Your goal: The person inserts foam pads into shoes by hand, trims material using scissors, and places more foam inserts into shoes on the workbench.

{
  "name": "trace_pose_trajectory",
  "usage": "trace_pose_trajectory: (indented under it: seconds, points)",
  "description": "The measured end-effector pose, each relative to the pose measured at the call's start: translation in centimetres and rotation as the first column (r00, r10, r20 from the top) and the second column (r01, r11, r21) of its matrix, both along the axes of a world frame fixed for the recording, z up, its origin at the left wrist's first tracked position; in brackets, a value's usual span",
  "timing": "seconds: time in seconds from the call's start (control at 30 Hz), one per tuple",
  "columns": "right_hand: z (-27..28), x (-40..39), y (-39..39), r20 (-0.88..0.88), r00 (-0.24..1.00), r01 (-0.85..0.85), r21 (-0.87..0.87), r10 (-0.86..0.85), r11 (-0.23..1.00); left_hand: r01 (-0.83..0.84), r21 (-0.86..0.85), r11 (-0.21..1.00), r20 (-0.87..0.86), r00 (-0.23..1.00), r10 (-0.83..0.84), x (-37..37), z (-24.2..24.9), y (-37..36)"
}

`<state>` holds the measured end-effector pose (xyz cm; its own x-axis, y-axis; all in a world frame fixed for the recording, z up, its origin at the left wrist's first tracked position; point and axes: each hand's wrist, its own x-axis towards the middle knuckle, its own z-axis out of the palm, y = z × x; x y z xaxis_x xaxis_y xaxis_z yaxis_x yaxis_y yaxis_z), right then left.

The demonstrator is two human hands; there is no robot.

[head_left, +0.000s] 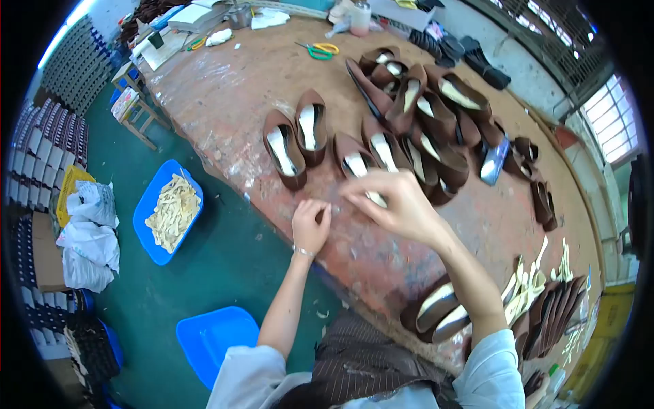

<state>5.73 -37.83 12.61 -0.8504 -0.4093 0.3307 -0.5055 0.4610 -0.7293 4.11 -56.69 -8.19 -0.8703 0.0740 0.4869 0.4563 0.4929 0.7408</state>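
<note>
My left hand (311,225) is at the front edge of the worktable, its fingers curled in toward the thumb. To its right my right hand (392,203) hovers above the tabletop, thumb and fingers bent together and slightly blurred. Whatever either hand pinches is too small or hidden to name. Just beyond the left hand stands a pair of brown shoes, the left shoe (284,150) and the right shoe (311,127), with pale insoles inside. Another brown shoe (353,155) with a pale insole is behind my right hand, which partly covers the shoes there.
A pile of brown shoes (436,116) fills the back right of the worktable (218,102). Scissors (319,50) lie farther back. Stacked brown pieces (555,313) and pale strips are at right. Blue basins (167,211) stand on the floor. Another person's hand (538,390) shows lower right.
</note>
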Motion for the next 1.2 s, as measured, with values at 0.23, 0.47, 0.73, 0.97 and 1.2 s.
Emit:
trace_pose_trajectory:
  seconds: [0.23,0.47,0.73,0.97,1.2]
  points:
    - [-5.1,23.8,8.7,0.395,0.753,0.582,-0.027,-0.526,0.813,0.219,0.023,0.975,0.107,0.969,-0.221,1.4,0.0,-1.0]
    - [-12.1,41.0,10.0,0.669,0.325,0.941,-0.156,-0.669,0.301,0.399,-0.258,0.880,0.291,0.900,-0.323,10.5,3.9,-2.2]
    - [-14.2,43.5,7.8,0.673,0.294,0.955,-0.242,-0.679,0.173,0.531,-0.457,0.714,0.462,0.827,-0.321,15.8,3.8,-3.3]
    - [-13.3,43.1,8.5,0.611,0.257,0.966,-0.183,-0.748,0.182,0.452,-0.872,0.189,0.487,0.844,0.224,16.6,3.5,-12.0]
    - [-11.0,46.1,8.2,0.110,0.007,1.000,0.000,-0.994,0.007,0.491,-0.355,0.796,0.206,0.871,-0.445,19.2,8.6,6.9]
